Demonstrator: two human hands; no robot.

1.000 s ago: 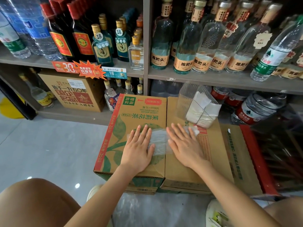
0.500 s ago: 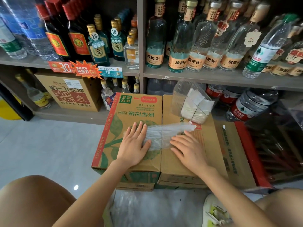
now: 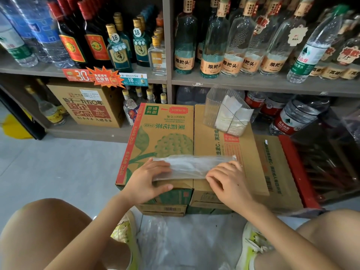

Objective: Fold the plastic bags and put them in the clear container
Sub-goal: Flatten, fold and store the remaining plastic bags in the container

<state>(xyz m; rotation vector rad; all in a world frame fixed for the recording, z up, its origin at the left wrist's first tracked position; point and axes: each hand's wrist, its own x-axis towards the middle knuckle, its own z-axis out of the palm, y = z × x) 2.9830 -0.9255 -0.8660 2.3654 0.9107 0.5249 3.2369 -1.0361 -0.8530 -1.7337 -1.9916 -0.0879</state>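
the folded bag (image 3: 191, 166) lies as a strip by the near edge of the boxes (image 3: 165, 133), centre frame. the left grip (image 3: 144, 182) and right grip (image 3: 228, 180) pinch its ends. the clear container (image 3: 226, 112) stands above it at the boxes' far edge, with open floor (image 3: 58, 168) at left.

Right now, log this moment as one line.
step: folding plastic bag on cardboard boxes | left hand: grips left end | right hand: holds right end | clear container: white folded pieces inside

Left hand (image 3: 145, 181): fingers curled round the plastic bag's (image 3: 191, 166) left end, thumb stretched out.
Right hand (image 3: 228, 180): knuckles up, fingers curled on its right end.
Forearms: bare, reaching forward.
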